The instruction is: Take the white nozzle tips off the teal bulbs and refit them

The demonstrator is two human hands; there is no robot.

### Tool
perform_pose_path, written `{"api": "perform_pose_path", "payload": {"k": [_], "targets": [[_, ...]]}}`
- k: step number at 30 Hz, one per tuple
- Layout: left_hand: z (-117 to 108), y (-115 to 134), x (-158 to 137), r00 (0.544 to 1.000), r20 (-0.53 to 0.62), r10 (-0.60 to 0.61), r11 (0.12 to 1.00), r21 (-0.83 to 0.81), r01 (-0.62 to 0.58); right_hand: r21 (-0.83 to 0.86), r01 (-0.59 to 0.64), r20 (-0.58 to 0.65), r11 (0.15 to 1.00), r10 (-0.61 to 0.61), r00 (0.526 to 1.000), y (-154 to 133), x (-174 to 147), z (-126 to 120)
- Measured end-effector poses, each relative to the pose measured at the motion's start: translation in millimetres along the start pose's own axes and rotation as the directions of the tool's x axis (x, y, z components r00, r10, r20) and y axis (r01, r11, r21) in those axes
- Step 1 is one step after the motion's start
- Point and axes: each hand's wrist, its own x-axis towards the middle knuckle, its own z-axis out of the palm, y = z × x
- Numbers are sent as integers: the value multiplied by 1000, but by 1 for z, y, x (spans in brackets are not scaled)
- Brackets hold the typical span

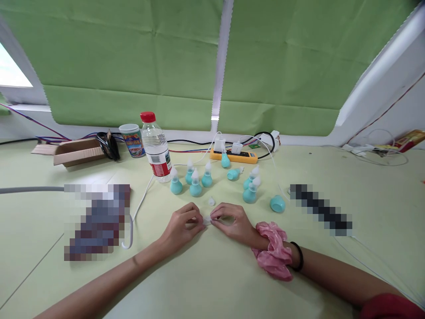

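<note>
My left hand (183,225) and my right hand (234,223) meet above the table, each pinching one side of a small translucent plastic piece (207,220). Fingertips cover most of it, so its full shape is hidden. Just beyond them sits a small white nozzle tip (211,201). Several teal squeeze bulbs with clear pointed tops, such as this upright bulb (195,188), stand farther back. One capped bulb (233,174) lies on its side. A teal bulb without a top (277,204) rests tilted to the right of my right hand.
A red-capped water bottle (156,150) and a printed can (132,141) stand back left, beside an open cardboard box (81,152). An orange power strip (233,155) with plugs lies at the back. Blurred objects lie left and right; a white cable (142,199) crosses the left side.
</note>
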Motion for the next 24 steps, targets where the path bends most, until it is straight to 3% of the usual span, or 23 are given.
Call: {"api": "perform_pose_path", "payload": {"k": [7,13,24], "targets": [[-1,3,2,999,41,-23,999,23,22,26,11,23,1000,-12,1000,0,0,0],[-3,4,4,996,30,85,993,85,-88,29,37,30,999,-37,999,3,-1,1],[-2,3,2,991,67,114,982,145,-122,30,65,63,997,-67,996,4,-2,2]]}}
